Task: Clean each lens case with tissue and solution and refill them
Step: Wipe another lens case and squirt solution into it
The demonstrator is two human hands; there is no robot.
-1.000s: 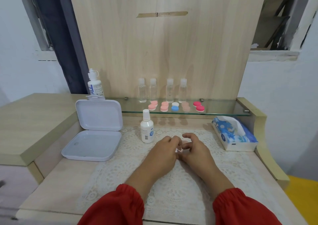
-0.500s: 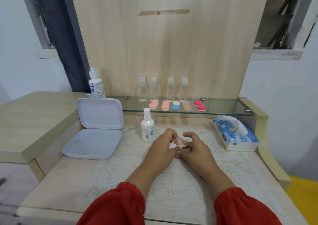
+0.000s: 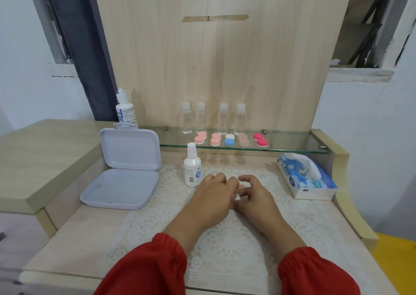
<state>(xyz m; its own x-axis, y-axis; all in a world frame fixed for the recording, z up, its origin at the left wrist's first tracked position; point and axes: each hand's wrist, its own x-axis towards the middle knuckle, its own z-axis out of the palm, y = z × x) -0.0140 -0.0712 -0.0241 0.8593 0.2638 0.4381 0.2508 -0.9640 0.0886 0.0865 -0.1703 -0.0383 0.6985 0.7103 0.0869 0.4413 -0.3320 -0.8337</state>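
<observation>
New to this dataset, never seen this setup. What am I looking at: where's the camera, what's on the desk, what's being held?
No robot here: a person in red sleeves works bare-handed, filmed by one wide-angle camera on their head, looking down. The left hand and right hand meet on a lace mat, fingers curled round something small and pale; what it is I cannot tell. Nearby stand a small solution bottle, an open white box and a tissue pack. On the glass shelf sit coloured lens cases and four clear bottles.
</observation>
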